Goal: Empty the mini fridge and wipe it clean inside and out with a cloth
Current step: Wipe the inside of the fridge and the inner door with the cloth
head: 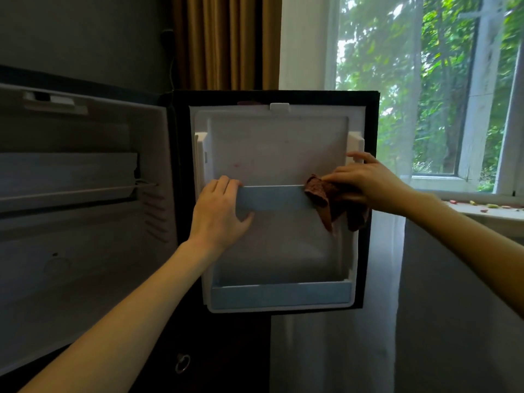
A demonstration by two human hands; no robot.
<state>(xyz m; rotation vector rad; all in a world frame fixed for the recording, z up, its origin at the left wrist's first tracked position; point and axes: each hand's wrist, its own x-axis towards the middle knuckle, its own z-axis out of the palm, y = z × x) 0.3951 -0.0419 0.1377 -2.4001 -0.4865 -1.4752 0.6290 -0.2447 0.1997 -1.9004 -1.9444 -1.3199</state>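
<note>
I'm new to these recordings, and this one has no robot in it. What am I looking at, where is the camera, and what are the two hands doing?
There is just one picture. It comes from a wide-angle camera worn on the person's head, looking forward and down, so the two bare arms reaching in are the wearer's own. On the left is the mini fridge, standing open. The white inside of its door faces the camera. The left hand grips the left end of the upper blue door rail. The right hand holds a brown cloth at the rail's right end, apparently wiping it. A lower blue rail runs along the door's foot. No food shows anywhere. A window is on the right.
</note>
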